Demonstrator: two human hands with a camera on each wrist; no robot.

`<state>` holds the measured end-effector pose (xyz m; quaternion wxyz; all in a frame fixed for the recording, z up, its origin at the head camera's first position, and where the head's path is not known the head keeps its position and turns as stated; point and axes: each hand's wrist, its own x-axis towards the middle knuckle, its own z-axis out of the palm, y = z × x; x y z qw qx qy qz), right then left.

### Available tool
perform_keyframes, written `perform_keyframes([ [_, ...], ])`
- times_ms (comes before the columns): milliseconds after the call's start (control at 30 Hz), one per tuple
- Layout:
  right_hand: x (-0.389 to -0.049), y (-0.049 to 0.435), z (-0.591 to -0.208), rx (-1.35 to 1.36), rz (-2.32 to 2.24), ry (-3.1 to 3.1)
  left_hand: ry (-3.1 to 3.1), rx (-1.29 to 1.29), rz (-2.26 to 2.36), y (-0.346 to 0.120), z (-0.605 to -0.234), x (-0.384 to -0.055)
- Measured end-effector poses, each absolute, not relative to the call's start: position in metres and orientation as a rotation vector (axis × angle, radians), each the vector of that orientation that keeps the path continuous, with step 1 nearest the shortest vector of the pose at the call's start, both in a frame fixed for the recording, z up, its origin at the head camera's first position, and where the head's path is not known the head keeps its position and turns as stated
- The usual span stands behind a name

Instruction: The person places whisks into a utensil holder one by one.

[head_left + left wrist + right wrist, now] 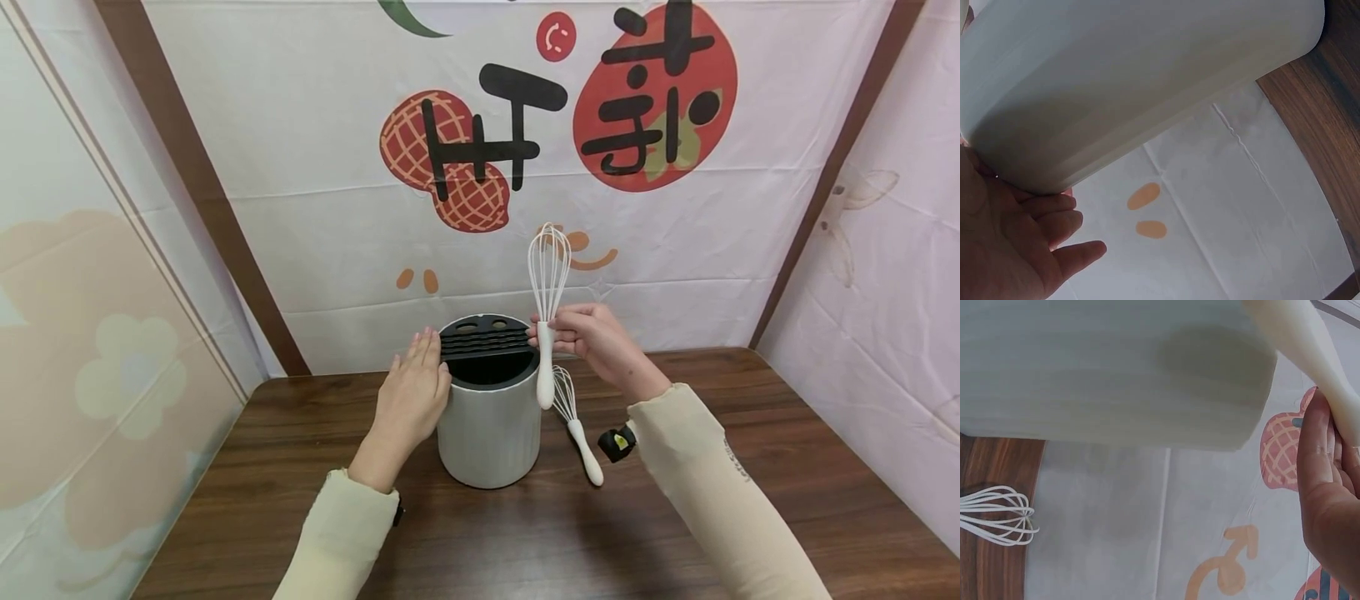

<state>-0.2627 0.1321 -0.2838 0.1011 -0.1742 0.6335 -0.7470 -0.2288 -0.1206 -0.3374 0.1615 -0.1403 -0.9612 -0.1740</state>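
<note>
A white utensil holder (489, 442) with a black slotted top (483, 340) stands on the table. My left hand (412, 383) rests against its left upper rim, fingers straight; in the left wrist view, the left hand (1016, 231) touches the holder's rim end. My right hand (592, 342) pinches a white whisk (546, 367) near the top of its handle, beside the holder's right rim, wires up. In the right wrist view the whisk's handle (1316, 356) lies along the fingers of the right hand (1329, 481). A smaller white whisk (583, 446) lies to the holder's right.
The dark wooden table (300, 467) ends at a white printed cloth (330, 275) just behind the holder. More cloth hangs at the left and right sides. A small black object with a yellow mark (617, 443) sits at my right cuff.
</note>
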Motion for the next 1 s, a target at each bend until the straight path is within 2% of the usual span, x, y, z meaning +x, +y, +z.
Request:
perform_keyframes([
  [1000,-0.267,0.092,-0.272,-0.587,-2.222,1.807,-2.762,-0.371,-0.481,-0.12,-0.335,-0.228],
])
